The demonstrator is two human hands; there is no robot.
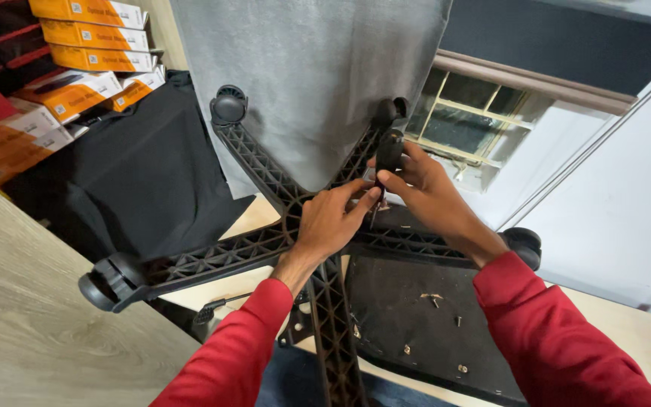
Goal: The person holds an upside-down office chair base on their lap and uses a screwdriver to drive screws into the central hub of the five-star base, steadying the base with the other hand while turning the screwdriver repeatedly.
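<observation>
Stack of flat orange boxes with white labels, upper left, against dark shelving

Chair base: black ribbed five-arm star, upturned before me, casters at the arm tips.
Screwdriver: black-handled, upright in my fingers at the base's hub.

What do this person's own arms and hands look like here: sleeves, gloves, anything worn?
Both arms wear plain red long sleeves, left sleeve and right sleeve, each ending at the wrist with a snug cuff. The left hand and right hand are bare: no gloves, rings, watch or markings visible.
</observation>
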